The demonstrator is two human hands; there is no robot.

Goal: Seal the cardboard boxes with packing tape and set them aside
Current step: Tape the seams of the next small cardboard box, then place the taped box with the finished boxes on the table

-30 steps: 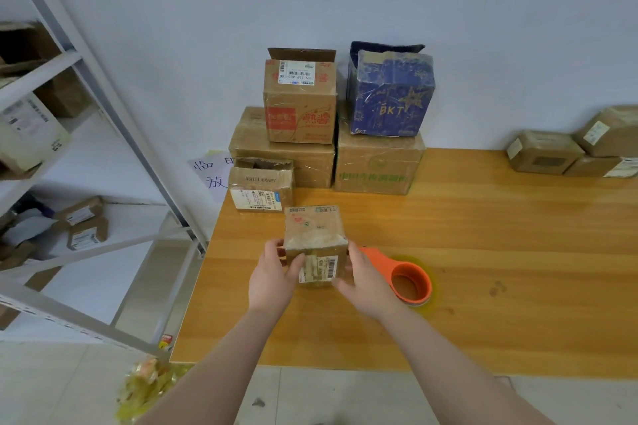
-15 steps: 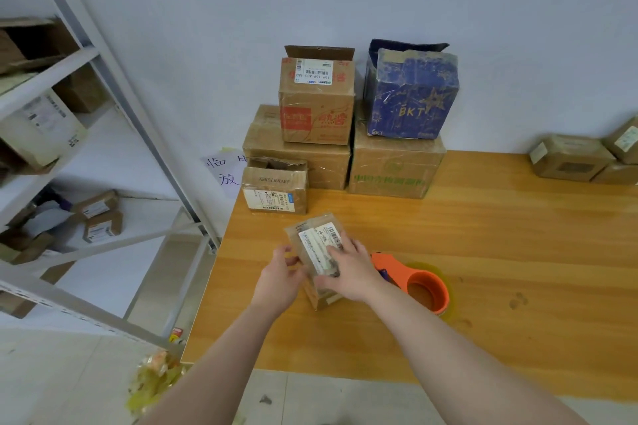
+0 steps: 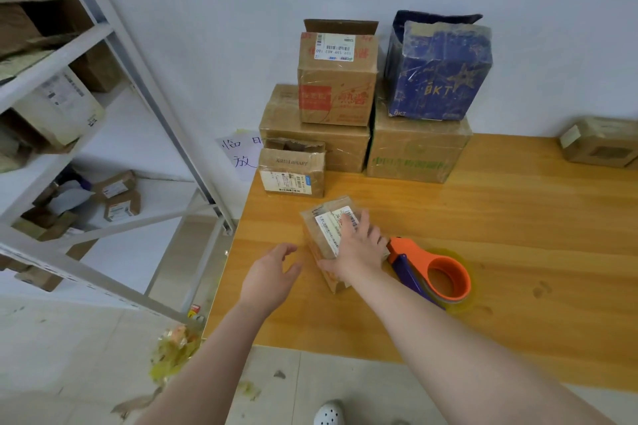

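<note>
We are pressing our right hand point(image 3: 362, 248) flat on the small box point(image 3: 322, 235), fingers spread over its label and thumb lying along the near face. The box is sitting on the wooden table point(image 3: 518, 217), near its left edge. Our left hand point(image 3: 271, 274) is hovering just beside it, fingers loosely spread, holding nothing. The orange tape dispenser point(image 3: 435, 272) is lying just right of the box, perhaps touching it.

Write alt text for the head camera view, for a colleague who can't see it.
The right hand rests flat on a small cardboard box on the wooden table, while the left hand hovers open beside it, not touching. An orange tape dispenser lies just right of the box; larger boxes are stacked against the wall behind.
</note>
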